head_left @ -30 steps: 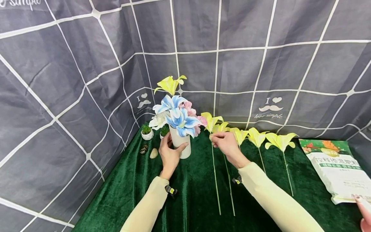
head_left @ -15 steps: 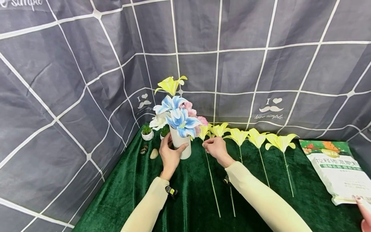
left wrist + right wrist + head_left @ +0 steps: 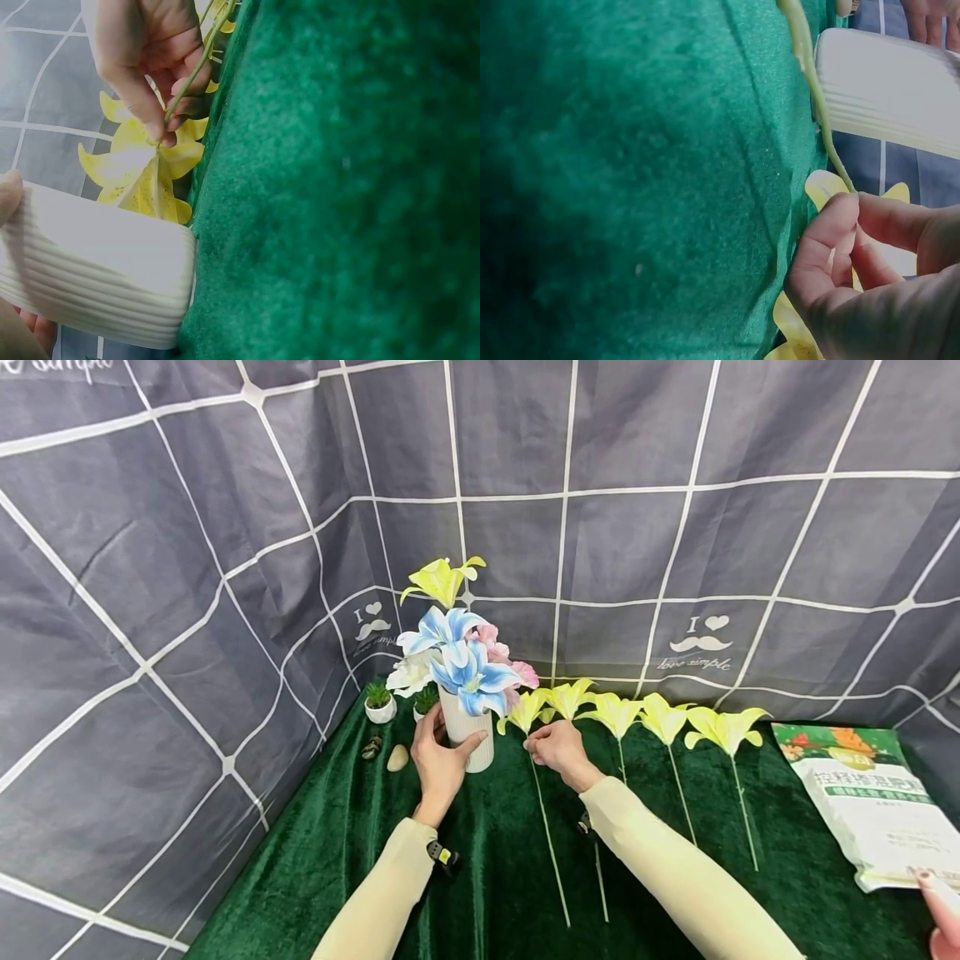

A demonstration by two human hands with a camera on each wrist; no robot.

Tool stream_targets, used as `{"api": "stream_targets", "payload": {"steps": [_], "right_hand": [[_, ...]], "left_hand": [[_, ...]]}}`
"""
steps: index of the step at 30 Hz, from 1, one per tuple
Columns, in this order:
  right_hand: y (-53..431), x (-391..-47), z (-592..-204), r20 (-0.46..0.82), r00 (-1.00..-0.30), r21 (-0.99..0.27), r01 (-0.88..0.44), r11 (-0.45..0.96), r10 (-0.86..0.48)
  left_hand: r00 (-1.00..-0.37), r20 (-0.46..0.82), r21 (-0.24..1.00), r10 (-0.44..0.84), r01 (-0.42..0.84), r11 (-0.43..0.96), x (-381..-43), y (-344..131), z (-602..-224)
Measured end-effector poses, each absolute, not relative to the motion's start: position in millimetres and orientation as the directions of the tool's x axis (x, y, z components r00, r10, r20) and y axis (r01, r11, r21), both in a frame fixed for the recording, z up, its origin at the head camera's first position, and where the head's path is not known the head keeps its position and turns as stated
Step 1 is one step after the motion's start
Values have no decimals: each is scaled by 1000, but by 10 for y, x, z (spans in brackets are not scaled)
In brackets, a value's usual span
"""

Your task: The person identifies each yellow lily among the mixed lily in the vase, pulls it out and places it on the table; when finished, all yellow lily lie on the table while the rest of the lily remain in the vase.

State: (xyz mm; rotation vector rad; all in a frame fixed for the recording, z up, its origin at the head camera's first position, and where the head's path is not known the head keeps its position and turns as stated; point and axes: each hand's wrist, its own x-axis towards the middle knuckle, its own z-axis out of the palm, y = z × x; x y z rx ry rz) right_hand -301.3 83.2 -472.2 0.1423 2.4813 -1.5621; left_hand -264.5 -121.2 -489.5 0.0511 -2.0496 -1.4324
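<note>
A white ribbed vase (image 3: 474, 745) stands upright, filled with blue, white and pink flowers and one tall yellow lily (image 3: 438, 581). My left hand (image 3: 438, 764) grips the vase from its left side, thumb across the front. Just right of the vase, my right hand (image 3: 561, 750) pinches the stem of a yellow lily (image 3: 525, 710) right below its bloom. In the right wrist view the green stem (image 3: 821, 112) runs out from between thumb and fingertips. The left wrist view shows the lily's petals (image 3: 120, 165) close beside the vase wall (image 3: 97, 262).
Several more yellow lilies (image 3: 664, 720) lie in a row to the right on the green cloth (image 3: 510, 893). Two small potted succulents (image 3: 381, 703) and some stones (image 3: 398, 758) sit left of the vase. Another person's finger (image 3: 939, 897) touches a white-green bag (image 3: 877, 810) at the right.
My right hand has moved left and slightly down with the pinched lily, bringing its bloom nearer the vase. The left hand keeps its hold on the vase.
</note>
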Motion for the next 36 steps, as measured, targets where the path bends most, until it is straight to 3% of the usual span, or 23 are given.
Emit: {"api": "stream_targets", "payload": {"steps": [10, 22, 29, 36], "right_hand": [[905, -2922, -4675, -210, -977, -864, 169, 474, -33], [1212, -2623, -4310, -162, -986, -943, 143, 302, -41], [1347, -2486, -3850, -72, -996, -973, 59, 223, -52], [1340, -2458, -3199, 32, -996, -957, -53, 285, -78]], "left_hand": [[-793, 481, 853, -374, 326, 407, -2639, -1216, -4935], [-781, 499, 846, -376, 344, 408, -2608, -1216, -4920], [-782, 493, 849, -382, 337, 407, -2605, -1220, -4905], [-792, 481, 854, -376, 328, 403, -2635, -1197, -4882]]}}
